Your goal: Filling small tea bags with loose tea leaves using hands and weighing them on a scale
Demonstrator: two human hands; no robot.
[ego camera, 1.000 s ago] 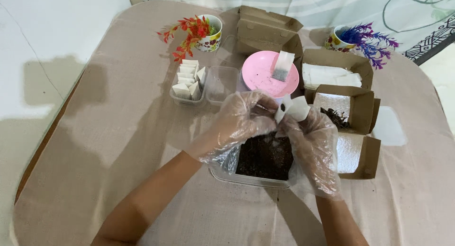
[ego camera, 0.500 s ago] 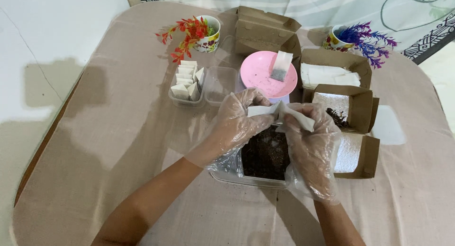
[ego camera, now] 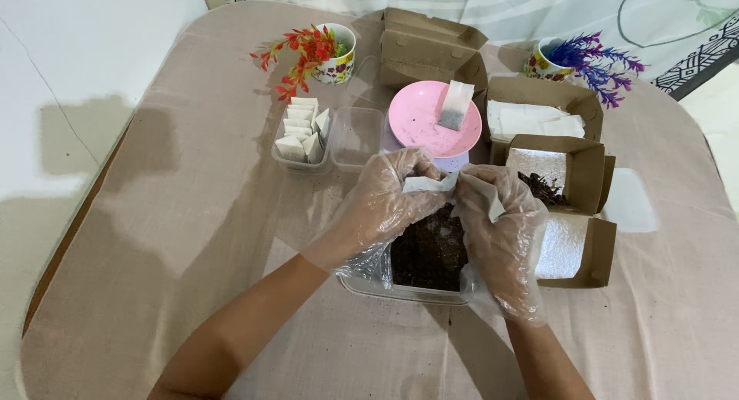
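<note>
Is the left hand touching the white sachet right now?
Touching. The head view shows the left hand pinching the white sachet at its edge, with the right hand holding the other side, above the clear tub.

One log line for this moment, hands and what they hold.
left hand: holds sachet | right hand: holds sachet | above tub of dark grounds | filled sachet on pink plate

hands [ego camera: 450, 207] hide sachet's [ego camera: 443, 186] middle & part of soil tub [ego camera: 427, 254].

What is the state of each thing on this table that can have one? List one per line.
Small white bag: held by both hands, above the tub.
Left hand: gloved, gripping the bag.
Right hand: gloved, gripping the bag.
Clear tub: open, holding dark material.
Pink plate: carries one filled bag.
</note>
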